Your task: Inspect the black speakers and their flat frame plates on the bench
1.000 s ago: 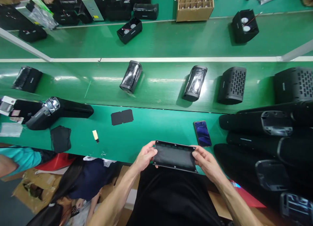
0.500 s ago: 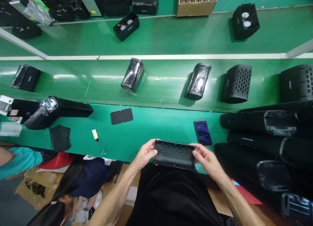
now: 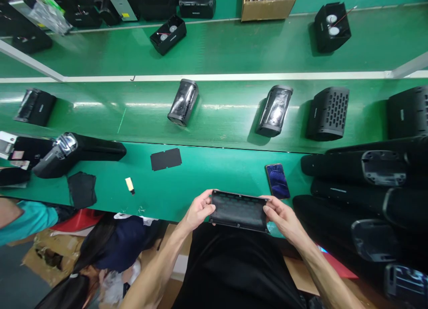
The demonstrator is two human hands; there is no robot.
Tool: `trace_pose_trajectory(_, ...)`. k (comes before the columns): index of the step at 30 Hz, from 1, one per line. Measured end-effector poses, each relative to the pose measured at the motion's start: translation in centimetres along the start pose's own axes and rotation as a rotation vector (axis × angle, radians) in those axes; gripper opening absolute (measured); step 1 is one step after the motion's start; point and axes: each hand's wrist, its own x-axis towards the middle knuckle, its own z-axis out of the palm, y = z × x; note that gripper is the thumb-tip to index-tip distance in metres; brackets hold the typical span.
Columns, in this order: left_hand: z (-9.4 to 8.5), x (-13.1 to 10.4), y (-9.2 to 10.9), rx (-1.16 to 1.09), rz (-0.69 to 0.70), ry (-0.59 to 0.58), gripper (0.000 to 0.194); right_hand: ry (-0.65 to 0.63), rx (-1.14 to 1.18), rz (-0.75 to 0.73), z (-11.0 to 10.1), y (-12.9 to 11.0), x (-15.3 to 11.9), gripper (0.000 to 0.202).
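Observation:
A black rectangular speaker grille panel (image 3: 239, 211) is held level at the front edge of the green bench, its inner side facing up. My left hand (image 3: 199, 209) grips its left end, thumb on top and fingers beneath. At the right end, my right hand (image 3: 281, 214) pinches it the same way. Just beyond my right hand lies a phone (image 3: 277, 181) with a dark screen. A flat black sheet (image 3: 166, 159) rests on the bench further left.
Several black speaker housings stand on the green conveyor, among them a shiny one (image 3: 274, 111) and a slotted one (image 3: 328, 113). Long black housings (image 3: 347, 193) are piled at right. A small cream-coloured piece (image 3: 129, 185) and black sheets (image 3: 82, 189) lie left. A co-worker's teal sleeve (image 3: 30, 220) shows.
The middle-row housings have shifted slightly right, and those in the row behind slightly left. A dark object has appeared at the far left of the bench. My hands and the panel stay put.

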Motion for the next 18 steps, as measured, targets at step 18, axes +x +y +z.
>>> trace_pose_trajectory(18, -0.12, 0.66, -0.26, -0.010, -0.032, 0.012, 0.053, -0.044, 0.047, 0.048, 0.83, -0.52, 0.42, 0.053)
